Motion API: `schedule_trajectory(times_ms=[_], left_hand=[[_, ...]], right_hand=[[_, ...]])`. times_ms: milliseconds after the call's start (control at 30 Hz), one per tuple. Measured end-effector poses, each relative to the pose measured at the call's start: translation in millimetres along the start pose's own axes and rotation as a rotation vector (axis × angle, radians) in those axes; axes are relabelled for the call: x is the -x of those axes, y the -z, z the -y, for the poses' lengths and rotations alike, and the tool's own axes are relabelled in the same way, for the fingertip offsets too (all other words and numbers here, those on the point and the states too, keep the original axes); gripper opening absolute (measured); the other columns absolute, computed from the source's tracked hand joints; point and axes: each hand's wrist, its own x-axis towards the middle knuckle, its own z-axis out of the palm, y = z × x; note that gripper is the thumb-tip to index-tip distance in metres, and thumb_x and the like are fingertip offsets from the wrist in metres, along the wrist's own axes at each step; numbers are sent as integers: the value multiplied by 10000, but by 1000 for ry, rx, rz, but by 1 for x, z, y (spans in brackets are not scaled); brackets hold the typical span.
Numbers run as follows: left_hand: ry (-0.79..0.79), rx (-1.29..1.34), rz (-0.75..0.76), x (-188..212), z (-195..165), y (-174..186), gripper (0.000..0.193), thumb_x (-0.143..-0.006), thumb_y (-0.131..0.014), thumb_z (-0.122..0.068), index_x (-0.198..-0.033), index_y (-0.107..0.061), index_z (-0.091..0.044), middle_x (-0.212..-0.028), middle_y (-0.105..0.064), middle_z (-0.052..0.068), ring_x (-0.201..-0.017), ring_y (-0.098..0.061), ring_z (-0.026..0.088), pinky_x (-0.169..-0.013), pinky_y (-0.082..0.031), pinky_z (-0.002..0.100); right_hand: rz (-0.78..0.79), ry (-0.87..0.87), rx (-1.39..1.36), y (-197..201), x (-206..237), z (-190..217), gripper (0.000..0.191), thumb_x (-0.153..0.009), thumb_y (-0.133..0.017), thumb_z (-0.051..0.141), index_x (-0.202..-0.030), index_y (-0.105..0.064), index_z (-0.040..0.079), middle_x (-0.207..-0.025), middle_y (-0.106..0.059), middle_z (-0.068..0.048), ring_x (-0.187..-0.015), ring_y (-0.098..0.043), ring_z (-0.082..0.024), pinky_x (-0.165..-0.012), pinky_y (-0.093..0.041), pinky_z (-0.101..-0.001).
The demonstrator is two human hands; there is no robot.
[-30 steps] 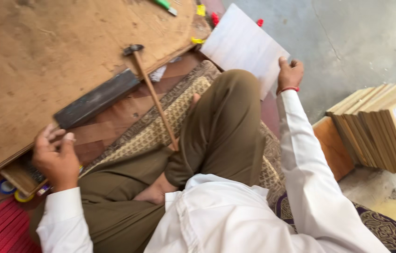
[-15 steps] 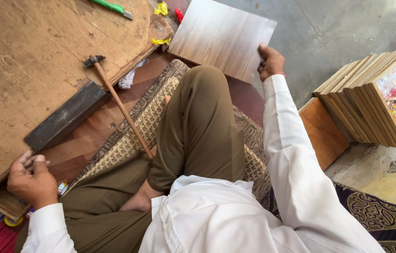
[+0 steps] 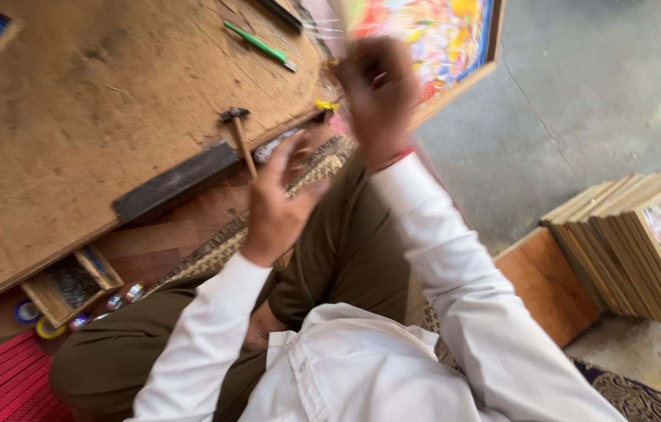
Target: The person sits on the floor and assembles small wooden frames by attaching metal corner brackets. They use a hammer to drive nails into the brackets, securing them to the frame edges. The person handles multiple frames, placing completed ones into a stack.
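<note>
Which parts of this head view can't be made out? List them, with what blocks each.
- Right hand: motion-blurred; its grip on the framed picture cannot be told.
- Framed picture: top cut off by the frame edge, lower left hidden behind the right hand.
- Left hand: seen from the back, fingertips blurred; whether it touches the hammer is unclear.
- Hammer handle: lower end hidden behind the left hand.
- Small box: contents too small to tell.
</note>
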Motion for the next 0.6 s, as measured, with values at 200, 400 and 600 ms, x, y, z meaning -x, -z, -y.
schedule_trajectory(times_ms=[200, 400, 600], left_hand=[[11, 256, -250, 11, 34, 27, 424, -992, -644, -104, -1381, -506, -7, -1241, -622, 80, -1137, -605, 161, -963, -520, 320], [-185, -74, -712, 52, 26, 134, 289, -1018, -644, -96, -1282, -586, 8, -1211, -636, 29, -1107, -596, 128, -1007, -509, 296], [-439, -553, -803, 42, 0, 299, 100, -1092, -655, -17, -1145, -609, 53, -938, -627, 106, -873, -558, 181, -837, -518, 355]], right_hand=[[318, 171, 119, -76, 77, 102, 326, -810, -887, 86, -1029, -646, 92, -951, -640, -77, -829, -678, -249, -716, -543, -354], [748, 85, -142, -99, 101, 121, 425, -817, -864, 59, -1185, -652, 55, -1204, -675, -97, -833, -708, -193, -714, -590, -299], [611, 188, -170, -105, 82, 88, 409, -973, -872, 10, -1317, -655, 47, -1344, -660, -84, -1094, -697, -202, -820, -610, -285]])
